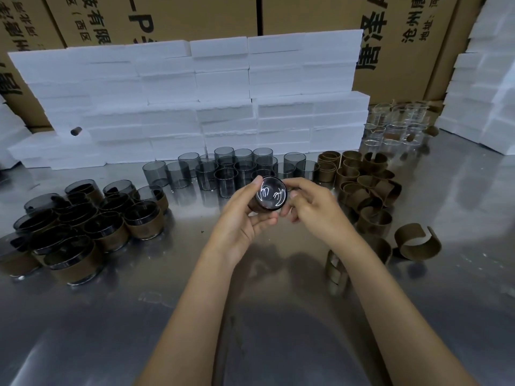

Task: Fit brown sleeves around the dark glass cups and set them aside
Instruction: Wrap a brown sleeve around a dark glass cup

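Both hands meet above the middle of the shiny metal table. The left hand curls round a dark glass cup tipped on its side, its round end facing the camera and glinting with reflections. The right hand pinches the cup's rim from the other side, thumb on top, fingers bent beneath. A brown band shows on the cup's body under the left fingers, mostly covered; how far it sits on the glass cannot be made out.

Left of the hands, a cluster of sleeved cups crowds the table, reaching the frame's left edge, where the outermost are cut off. Just beyond the hands stands a group of bare dark cups, close-packed. To the right lies a loose heap of brown sleeves, some curled open like the one lying apart; another sits partly hidden behind the right forearm. Farther right and back, clear glasses are hard to separate from one another.

Open table lies nearest the person, beneath and between the forearms. Behind the cups, stacked white foam blocks wall off the far side, with cardboard boxes above and more foam cut off at the right.
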### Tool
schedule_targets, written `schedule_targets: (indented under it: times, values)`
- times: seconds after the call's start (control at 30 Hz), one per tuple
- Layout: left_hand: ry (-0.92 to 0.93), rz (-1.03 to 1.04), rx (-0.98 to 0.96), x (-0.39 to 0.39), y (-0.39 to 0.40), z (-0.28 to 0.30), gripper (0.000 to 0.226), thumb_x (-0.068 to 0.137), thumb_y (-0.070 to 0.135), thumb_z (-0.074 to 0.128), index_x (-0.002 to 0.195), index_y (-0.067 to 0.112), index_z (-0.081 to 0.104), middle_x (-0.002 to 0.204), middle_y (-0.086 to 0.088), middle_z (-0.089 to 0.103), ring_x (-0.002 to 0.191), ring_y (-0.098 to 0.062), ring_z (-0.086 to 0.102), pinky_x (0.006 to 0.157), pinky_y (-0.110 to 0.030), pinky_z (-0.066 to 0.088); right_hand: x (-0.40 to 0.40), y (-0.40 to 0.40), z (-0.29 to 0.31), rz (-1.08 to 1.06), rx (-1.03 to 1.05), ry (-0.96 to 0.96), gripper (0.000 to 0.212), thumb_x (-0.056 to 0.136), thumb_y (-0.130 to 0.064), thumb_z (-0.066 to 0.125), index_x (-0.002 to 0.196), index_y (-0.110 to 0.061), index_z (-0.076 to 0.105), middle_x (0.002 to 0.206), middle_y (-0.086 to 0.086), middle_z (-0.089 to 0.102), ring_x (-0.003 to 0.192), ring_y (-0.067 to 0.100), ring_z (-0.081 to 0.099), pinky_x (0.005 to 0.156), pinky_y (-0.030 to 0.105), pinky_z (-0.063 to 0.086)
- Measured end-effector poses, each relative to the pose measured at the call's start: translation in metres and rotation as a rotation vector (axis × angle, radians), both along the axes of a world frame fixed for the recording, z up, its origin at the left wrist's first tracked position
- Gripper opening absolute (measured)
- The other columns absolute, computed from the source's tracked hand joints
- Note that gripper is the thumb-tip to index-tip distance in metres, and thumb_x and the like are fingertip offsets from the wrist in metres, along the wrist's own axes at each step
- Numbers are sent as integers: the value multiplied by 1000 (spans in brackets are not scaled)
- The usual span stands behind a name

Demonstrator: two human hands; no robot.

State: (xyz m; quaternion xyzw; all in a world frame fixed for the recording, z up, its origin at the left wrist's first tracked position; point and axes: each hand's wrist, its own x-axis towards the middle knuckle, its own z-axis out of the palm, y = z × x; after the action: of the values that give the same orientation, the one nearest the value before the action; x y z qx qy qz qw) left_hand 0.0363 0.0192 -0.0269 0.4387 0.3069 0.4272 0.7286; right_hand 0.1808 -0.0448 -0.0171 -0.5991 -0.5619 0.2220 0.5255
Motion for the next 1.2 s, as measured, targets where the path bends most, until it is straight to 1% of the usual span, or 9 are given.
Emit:
schedule_targets:
  times: [0.27, 0.43, 0.5, 0.6, 0.67, 0.77, 0.87, 1.0, 1.2]
  values:
    - [20, -13, -22, 1, 0, -1, 40, 89, 42, 74, 116, 13, 67, 78, -8, 71, 58, -20, 70, 54, -26, 58, 42, -29, 31, 71, -343, -331, 29, 96, -3, 52, 110, -22, 68, 108, 2, 70, 108, 22, 64, 95, 33, 50]
    - [28, -29, -32, 0, -2, -3, 35, 91, 40, 73, 115, 16, 67, 83, -9, 71, 58, -20, 69, 54, -26, 58, 49, -63, 43, 248, -659, -581, 50, 83, 6, 54, 107, -35, 67, 114, -5, 61, 111, 19, 58, 99, 39, 52]
    - [34, -34, -30, 0, -2, -4, 34, 90, 41, 73, 115, 17, 67, 83, -8, 71, 59, -20, 69, 54, -26, 58, 44, -67, 38, 242, -730, -700, 42, 81, 0, 59, 99, -35, 72, 112, -6, 63, 108, 18, 59, 98, 37, 52]
    - [33, -35, -42, 1, -4, -3, 34, 89, 41, 73, 114, 18, 67, 82, -8, 71, 59, -20, 70, 54, -26, 58, 36, -65, 27, 143, -655, -804, 24, 87, -8, 61, 91, -28, 74, 95, -10, 67, 102, 16, 57, 103, 37, 32]
    - [16, -17, -45, 1, -4, -3, 45, 87, 41, 75, 124, 18, 63, 89, -10, 71, 62, -21, 72, 56, -27, 59, 37, -61, 24, 48, -525, -728, 14, 90, -14, 67, 91, -26, 73, 82, -12, 64, 95, 16, 57, 101, 36, 31]
    - [-74, 8, -41, 2, -3, -5, 59, 78, 39, 79, 132, 24, 57, 106, -15, 69, 74, -29, 76, 64, -30, 61, 37, -50, 26, -84, -221, -328, 10, 89, -14, 74, 86, -22, 71, 70, -5, 63, 74, 13, 57, 80, 32, 45]
    - [-131, -7, -44, 4, -4, -3, 55, 80, 44, 77, 127, 24, 57, 100, -14, 74, 76, -29, 76, 69, -32, 62, 25, -32, 30, -171, -29, -82, 12, 88, -6, 71, 93, -16, 72, 60, -1, 55, 59, 10, 51, 64, 26, 43]
    - [-138, -52, 4, 5, -6, 0, 77, 79, 51, 81, 141, 18, 52, 103, -14, 75, 85, -30, 75, 77, -35, 62, 0, -5, 25, -243, 47, -61, 12, 86, -4, 68, 94, -13, 70, 55, -7, 46, 54, 8, 42, 60, 26, 38]
    - [-134, -5, 69, 3, -3, 3, 78, 70, 24, 85, 140, 23, 50, 86, 2, 79, 76, -24, 73, 75, -34, 62, -16, 13, 16, -262, 32, -24, 12, 86, -13, 69, 97, -17, 65, 49, -16, 49, 48, 1, 44, 50, 13, 32]
